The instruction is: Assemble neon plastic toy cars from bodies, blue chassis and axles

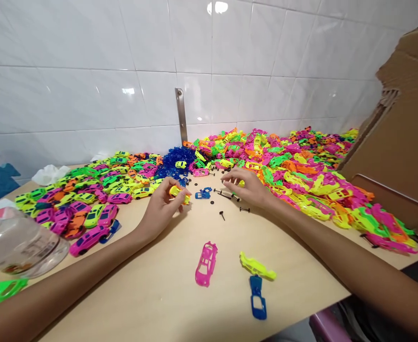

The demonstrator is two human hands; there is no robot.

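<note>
1. Tabletop (159, 294) carries everything, its bare stretch lying in front of the blue heap (175, 159); work there seems best, where a dropped part would stay in sight.
2. Bright car bodies (301, 185) spread in a wide pile to the right of the blue heap.
3. Wheeled cars (108, 215) lie massed to the left of the blue heap; I would keep loose parts out of them.
4. The left hand (163, 205), just in front of the blue heap, has its grip closed round a yellow car body (175, 191). A steady but light hold should suit such thin-looking plastic.
5. The right hand (247, 186) is to the right and front of the blue heap, fingers bent low; I cannot tell whether its grip has anything.
6. A blue base (202, 194) lies between the hands, near the front right of the blue heap, handy to either.
7. Black axles (244, 209) lie scattered right and front of the blue heap; pinching one mid-rod with the fingertips should keep its ends free.
8. A tiny black ring (212, 203) sits just beyond the blue base from the blue heap, easily knocked away.
</note>
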